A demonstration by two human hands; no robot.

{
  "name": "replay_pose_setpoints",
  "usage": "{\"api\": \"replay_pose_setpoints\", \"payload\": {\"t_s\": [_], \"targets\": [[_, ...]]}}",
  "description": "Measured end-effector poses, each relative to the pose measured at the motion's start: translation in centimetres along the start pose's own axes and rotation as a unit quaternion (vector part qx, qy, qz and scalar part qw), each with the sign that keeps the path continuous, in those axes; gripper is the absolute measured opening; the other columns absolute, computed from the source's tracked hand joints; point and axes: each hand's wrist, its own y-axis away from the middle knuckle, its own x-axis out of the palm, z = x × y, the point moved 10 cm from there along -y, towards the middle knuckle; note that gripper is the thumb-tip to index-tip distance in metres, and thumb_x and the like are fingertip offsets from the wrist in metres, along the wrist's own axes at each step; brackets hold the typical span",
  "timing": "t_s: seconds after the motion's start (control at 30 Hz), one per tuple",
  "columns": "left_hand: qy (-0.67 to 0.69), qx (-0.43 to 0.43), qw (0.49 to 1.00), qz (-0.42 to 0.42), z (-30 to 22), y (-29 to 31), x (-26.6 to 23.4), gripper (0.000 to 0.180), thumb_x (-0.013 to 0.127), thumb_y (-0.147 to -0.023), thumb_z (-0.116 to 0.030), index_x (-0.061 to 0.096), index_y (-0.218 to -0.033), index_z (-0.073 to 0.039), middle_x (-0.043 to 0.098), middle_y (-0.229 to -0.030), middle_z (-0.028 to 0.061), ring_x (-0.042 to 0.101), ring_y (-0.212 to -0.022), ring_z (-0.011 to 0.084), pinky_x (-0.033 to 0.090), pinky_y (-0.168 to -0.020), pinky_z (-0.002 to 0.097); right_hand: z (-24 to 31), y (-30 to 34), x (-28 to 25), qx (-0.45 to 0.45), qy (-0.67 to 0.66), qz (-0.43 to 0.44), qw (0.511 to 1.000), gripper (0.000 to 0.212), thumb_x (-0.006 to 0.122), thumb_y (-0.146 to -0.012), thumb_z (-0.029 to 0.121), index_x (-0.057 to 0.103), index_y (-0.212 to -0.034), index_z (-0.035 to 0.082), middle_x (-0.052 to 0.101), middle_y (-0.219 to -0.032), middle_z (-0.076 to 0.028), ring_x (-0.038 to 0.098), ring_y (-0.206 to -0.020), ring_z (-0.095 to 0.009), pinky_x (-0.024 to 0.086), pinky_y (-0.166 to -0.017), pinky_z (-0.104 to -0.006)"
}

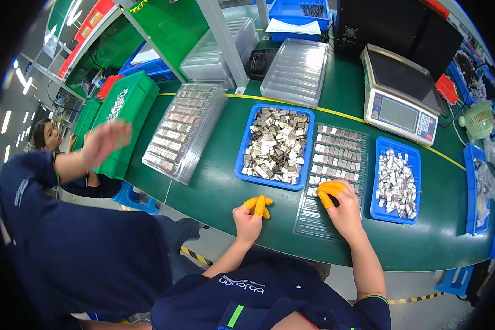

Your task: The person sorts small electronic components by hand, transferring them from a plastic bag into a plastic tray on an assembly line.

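Yellow finger cots cover fingertips of both my hands. My left hand (249,219) hovers over the near part of the green table, its fingers curled together; whatever they may hold is too small to make out. Pressed together, the fingers of my right hand (342,204) reach down to the clear plastic tray (315,221) and hide what lies under them. Rows of small metal parts (338,150) fill the tray's far slots, while its near slots look bare. Left of it stands a blue bin (240,165) heaped with silvery metal pieces. A smaller blue bin (373,206) of white-and-silver pieces with thin pins stands on the right.
Stacked filled trays (184,129) lie to the left, near a green crate (140,104). Clear trays (296,69) and a weighing scale (400,110) stand at the back. On the left, a co-worker's bare hand (107,144) reaches beside the crate; another person sits beyond.
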Motion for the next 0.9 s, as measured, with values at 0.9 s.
{"api": "replay_pose_setpoints", "payload": {"t_s": [0.9], "targets": [[0.003,-0.001,1.000,0.013,-0.16,0.14,0.34,0.020,0.052,-0.086,-0.007,0.061,-0.079,0.009,0.062,-0.068,0.0079,0.053,-0.051,0.0085,0.041,-0.048,0.0204,-0.57,0.27,-0.46,-0.006,0.011,-0.014,1.000,0.016,0.065,-0.069,0.003,0.063,-0.084,0.002,0.061,-0.088,-0.010,0.055,-0.090,-0.026,0.046,-0.075,-0.0337]]}}
